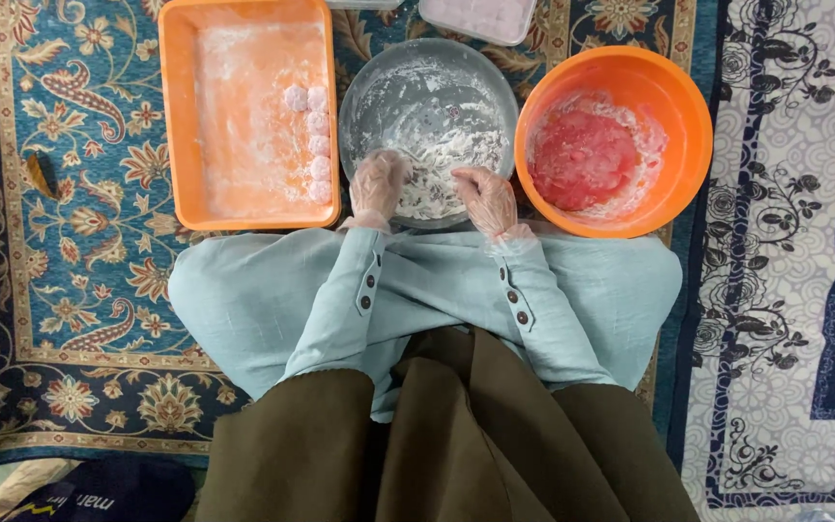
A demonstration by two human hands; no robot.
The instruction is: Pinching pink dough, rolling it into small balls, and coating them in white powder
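Both my hands wear clear plastic gloves and rest at the near rim of a round metal plate (369,92) dusted with white flour. My left hand (376,184) has its fingers curled down into the flour. My right hand (486,198) lies beside it, fingers bent over the plate's near edge; whether either holds a piece of dough is hidden. An orange rectangular tray (178,116) to the left carries a column of several pale floured balls (318,145) along its right side. An orange round bowl (674,106) to the right holds pink-red dough (582,159) with flour around it.
Everything stands on a patterned blue and tan carpet (79,242). A white lidded container (480,19) sits at the far edge behind the plate. A dark blue and white patterned cloth (794,242) covers the floor on the right. My knees in pale blue fabric fill the near middle.
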